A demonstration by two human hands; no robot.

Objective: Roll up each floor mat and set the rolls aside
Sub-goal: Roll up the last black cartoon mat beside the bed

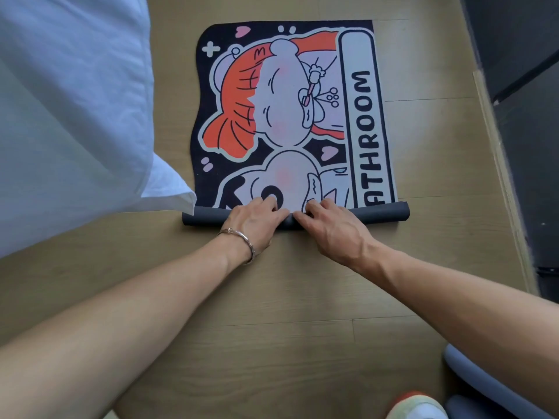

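Observation:
A cartoon bathroom mat [290,116], black with orange and pale figures and the lettering "ATHROOM" showing, lies flat on the wooden floor. Its near end is curled into a thin dark grey roll [378,213] that spans the mat's width. My left hand [257,222], with a bracelet on the wrist, and my right hand [329,225] sit side by side on the middle of that roll. The fingers of both hands curl over its top onto the printed face.
White bedding [69,110] hangs over the left side, and its corner touches the mat's near left edge. A dark wall and baseboard [508,176] run along the right. A grey object [484,385] and a shoe [417,408] lie at the bottom right.

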